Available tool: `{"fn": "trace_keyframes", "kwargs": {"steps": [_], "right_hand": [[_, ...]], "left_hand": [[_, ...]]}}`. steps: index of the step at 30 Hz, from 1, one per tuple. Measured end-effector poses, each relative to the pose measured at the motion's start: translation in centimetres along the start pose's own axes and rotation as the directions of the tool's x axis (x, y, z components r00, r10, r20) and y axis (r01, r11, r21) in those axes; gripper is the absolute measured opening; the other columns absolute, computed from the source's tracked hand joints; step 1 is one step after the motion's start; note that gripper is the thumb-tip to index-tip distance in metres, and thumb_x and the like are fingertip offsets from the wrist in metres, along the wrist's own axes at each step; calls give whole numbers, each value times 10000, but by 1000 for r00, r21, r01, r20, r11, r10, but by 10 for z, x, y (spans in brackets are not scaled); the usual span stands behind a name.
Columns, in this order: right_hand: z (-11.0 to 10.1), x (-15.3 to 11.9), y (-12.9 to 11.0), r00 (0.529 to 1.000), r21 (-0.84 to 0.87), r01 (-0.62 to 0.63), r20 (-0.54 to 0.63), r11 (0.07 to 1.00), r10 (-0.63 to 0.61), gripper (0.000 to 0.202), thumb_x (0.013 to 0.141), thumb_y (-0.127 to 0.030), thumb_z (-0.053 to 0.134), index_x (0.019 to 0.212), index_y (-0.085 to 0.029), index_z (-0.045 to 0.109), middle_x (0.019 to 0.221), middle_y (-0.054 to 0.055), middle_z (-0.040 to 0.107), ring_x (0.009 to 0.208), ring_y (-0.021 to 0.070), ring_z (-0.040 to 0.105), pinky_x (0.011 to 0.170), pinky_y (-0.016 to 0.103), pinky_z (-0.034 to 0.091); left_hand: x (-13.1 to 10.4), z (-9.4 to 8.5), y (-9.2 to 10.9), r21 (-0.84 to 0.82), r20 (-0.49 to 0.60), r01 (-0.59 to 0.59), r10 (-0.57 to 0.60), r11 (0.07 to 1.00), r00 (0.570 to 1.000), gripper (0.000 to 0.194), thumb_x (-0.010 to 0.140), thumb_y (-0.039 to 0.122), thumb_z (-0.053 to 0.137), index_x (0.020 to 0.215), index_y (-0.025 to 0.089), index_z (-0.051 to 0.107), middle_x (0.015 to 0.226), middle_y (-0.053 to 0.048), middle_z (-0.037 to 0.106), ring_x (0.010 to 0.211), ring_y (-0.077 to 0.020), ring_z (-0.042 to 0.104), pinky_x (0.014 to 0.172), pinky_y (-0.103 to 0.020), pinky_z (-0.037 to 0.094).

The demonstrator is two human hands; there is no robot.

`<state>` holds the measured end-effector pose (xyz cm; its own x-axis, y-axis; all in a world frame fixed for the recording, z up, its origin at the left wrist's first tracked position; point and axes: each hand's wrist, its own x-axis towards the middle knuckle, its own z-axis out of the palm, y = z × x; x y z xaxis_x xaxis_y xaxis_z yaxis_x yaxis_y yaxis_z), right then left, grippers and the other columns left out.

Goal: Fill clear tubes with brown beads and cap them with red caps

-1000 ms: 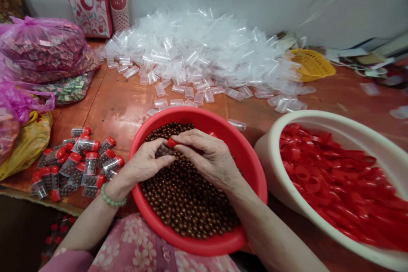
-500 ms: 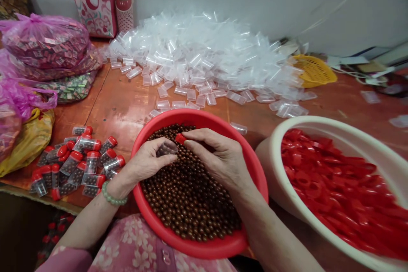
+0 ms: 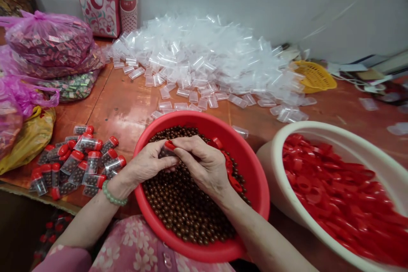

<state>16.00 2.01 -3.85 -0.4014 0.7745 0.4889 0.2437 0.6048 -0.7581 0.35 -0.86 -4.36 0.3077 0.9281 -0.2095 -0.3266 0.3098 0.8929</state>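
Over the red basin [image 3: 261, 182], my left hand [image 3: 145, 165] is closed around a small clear plastic container [image 3: 164, 151] with dark contents. My right hand [image 3: 205, 165] pinches a red cap [image 3: 170, 144] against the container's mouth; whether it is fully seated I cannot tell. Below both hands, brown round beads [image 3: 181, 212] fill much of the basin. Several loose red caps [image 3: 234, 180] lie on the beads behind my right hand, partly hidden by it. Filled containers with red caps [image 3: 92, 161] lie in a heap left of the basin.
A cream tub [image 3: 277, 165] of red caps [image 3: 338, 204] stands at the right. Clear empty containers [image 3: 204, 59] are piled along the wall, beside a yellow basket [image 3: 315, 77]. Pink plastic bags [image 3: 47, 46], a patterned bag [image 3: 98, 4] and a bottle [image 3: 128, 8] stand at the left.
My right hand has moved left and brought the red cap onto the container in my left hand. Loose red caps in the basin, hidden before, now show behind the right hand.
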Motion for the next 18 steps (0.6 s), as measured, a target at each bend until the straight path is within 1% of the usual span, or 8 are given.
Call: {"fn": "trace_keyframes", "kwargs": {"steps": [3, 5, 7, 9, 11, 13, 16, 18], "right_hand": [[-2, -1, 0, 990, -100, 133, 52, 986, -128, 349, 849, -160, 652, 1196, -196, 648, 1088, 122, 724, 981, 222, 667, 842, 399, 565], [-4, -1, 0, 986, -111, 155, 74, 982, -147, 409, 829, -174, 684, 1233, -196, 631, 1119, 133, 716, 996, 232, 666, 851, 410, 562], [-7, -1, -1, 993, -43, 97, 72, 994, -93, 342, 839, -149, 665, 1173, -221, 669, 1076, 107, 731, 966, 215, 677, 834, 388, 568], [-7, 0, -2, 999, 54, -20, 43, 998, 18, 252, 844, -124, 648, 1055, -244, 717, 976, 66, 747, 894, 188, 688, 797, 353, 574], [-6, 0, -4, 990, 146, -143, 8, 979, 144, 190, 835, -128, 659, 960, -246, 738, 899, 38, 745, 834, 169, 689, 775, 330, 576], [-2, -1, -7, 969, 228, -231, -33, 946, 244, 148, 819, -140, 678, 907, -239, 743, 881, 27, 742, 821, 162, 690, 782, 321, 576], [6, -4, -8, 941, 307, -274, -110, 912, 320, 119, 802, -142, 692, 852, -236, 743, 875, 14, 745, 820, 153, 694, 800, 311, 573], [9, -5, -8, 939, 296, -266, -136, 917, 317, 121, 797, -134, 695, 841, -237, 741, 874, 11, 745, 814, 149, 692, 795, 306, 569]], "left_hand": [[-1, -3, -3, -106, 6, 8, -7, 994, 1000, 384, 722, 363, 766, 1017, 133, 681, 788, -4, 620, 690, -101, 512, 691, -229, 403], [-1, -4, -4, -135, 10, 21, -20, 991, 1000, 392, 728, 371, 762, 1031, 137, 679, 835, -22, 639, 728, -113, 532, 703, -234, 402], [0, -4, -3, -101, 19, 10, -8, 995, 1000, 396, 719, 386, 767, 1012, 135, 676, 828, -19, 630, 728, -115, 522, 695, -235, 395], [1, -2, -1, -15, 10, -18, 18, 1000, 1000, 362, 708, 378, 774, 950, 131, 669, 804, -5, 608, 730, -112, 504, 708, -238, 393], [1, 0, 1, 54, 1, -28, 28, 998, 1000, 306, 713, 351, 766, 889, 129, 651, 815, 0, 595, 763, -115, 501, 747, -243, 392], [1, 1, 2, 68, 6, -4, 3, 998, 1000, 269, 732, 326, 738, 881, 131, 629, 818, 4, 579, 764, -112, 491, 744, -242, 386], [0, 2, 3, 63, 2, 43, -43, 997, 999, 254, 750, 309, 701, 906, 131, 607, 795, 10, 549, 722, -102, 470, 700, -240, 375], [0, 2, 3, 64, -3, 53, -53, 997, 999, 256, 748, 310, 699, 900, 132, 596, 790, 9, 541, 712, -100, 466, 690, -242, 375]]}}
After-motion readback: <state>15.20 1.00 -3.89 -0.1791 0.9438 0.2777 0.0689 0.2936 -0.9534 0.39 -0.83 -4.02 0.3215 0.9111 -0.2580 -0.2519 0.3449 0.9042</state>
